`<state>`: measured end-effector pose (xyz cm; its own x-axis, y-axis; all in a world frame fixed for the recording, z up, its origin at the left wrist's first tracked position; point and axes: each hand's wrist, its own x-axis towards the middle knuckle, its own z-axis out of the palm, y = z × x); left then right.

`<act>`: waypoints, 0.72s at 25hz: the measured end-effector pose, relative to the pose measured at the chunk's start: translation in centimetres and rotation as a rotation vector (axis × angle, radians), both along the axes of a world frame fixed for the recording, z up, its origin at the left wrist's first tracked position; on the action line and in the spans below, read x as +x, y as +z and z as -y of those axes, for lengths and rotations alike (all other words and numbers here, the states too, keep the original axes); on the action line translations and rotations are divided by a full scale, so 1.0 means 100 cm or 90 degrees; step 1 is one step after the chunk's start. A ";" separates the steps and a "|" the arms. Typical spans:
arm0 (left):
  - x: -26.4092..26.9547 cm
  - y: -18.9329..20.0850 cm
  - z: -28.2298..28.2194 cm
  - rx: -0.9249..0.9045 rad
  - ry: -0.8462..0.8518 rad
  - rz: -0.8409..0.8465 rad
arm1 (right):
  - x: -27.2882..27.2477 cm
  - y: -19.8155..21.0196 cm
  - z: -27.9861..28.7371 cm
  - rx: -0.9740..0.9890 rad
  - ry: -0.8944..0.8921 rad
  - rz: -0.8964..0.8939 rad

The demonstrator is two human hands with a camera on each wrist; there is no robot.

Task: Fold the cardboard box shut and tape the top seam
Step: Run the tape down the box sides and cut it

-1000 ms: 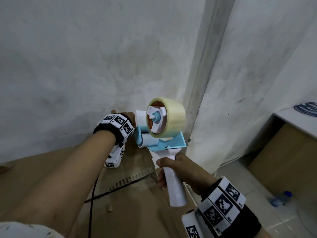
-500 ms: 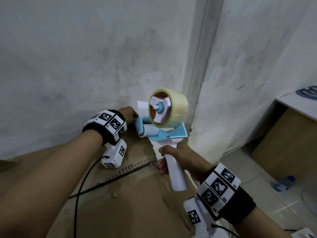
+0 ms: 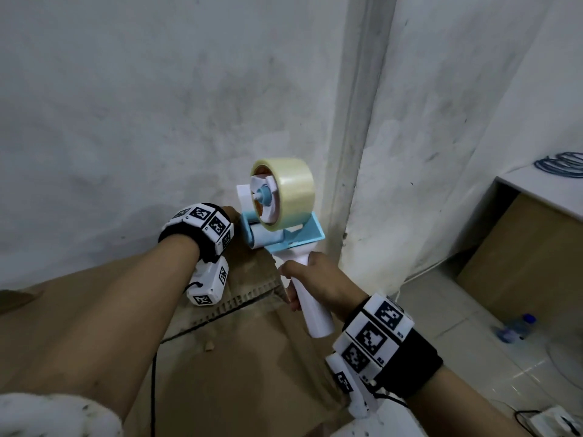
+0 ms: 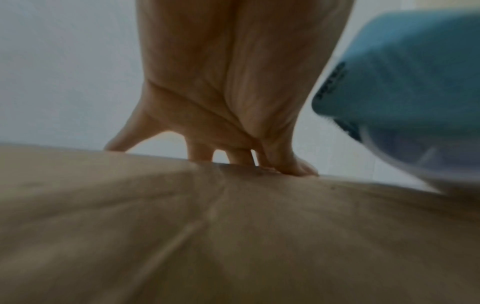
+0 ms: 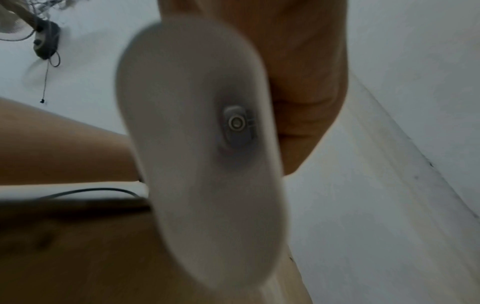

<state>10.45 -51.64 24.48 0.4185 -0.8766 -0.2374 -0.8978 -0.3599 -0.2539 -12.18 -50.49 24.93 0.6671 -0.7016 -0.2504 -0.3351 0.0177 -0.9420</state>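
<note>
Compared with a second before, your left hand (image 4: pixel 228 115) had slid further left along the far edge of the cardboard box (image 3: pixel 239 367), fingers straight and pressing the flap down. Your right hand (image 3: pixel 318 285) stayed wrapped around the tape dispenser (image 3: pixel 280 225), its nose at that far edge, beside your left hand. Taping probably was just starting. The box was rough, brown and corrugated, its seam (image 3: pixel 227 313) still bare; the dispenser was smooth blue-and-white plastic, carrying a glossy clear roll.
</note>
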 end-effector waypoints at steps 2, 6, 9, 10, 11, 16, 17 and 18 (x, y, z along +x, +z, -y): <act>-0.004 0.006 -0.006 0.006 -0.035 0.041 | -0.001 0.004 -0.004 -0.011 -0.021 -0.010; 0.000 0.004 0.011 0.063 -0.058 0.051 | -0.029 0.018 -0.016 0.023 -0.052 0.023; 0.022 -0.011 0.028 0.025 0.006 -0.063 | -0.073 0.021 -0.037 0.030 -0.065 0.030; 0.025 -0.019 0.035 0.025 -0.023 -0.047 | -0.088 0.019 -0.048 0.034 -0.080 0.019; 0.022 -0.019 0.035 0.001 -0.041 -0.029 | -0.102 0.014 -0.058 0.043 -0.098 0.013; -0.014 0.001 0.026 -0.054 0.043 -0.039 | -0.108 -0.013 -0.081 0.044 -0.154 0.013; -0.020 0.005 0.024 -0.089 0.017 -0.046 | -0.105 -0.017 -0.084 0.030 -0.156 0.023; -0.031 0.009 0.022 -0.127 -0.013 -0.073 | -0.104 -0.021 -0.088 0.021 -0.156 0.037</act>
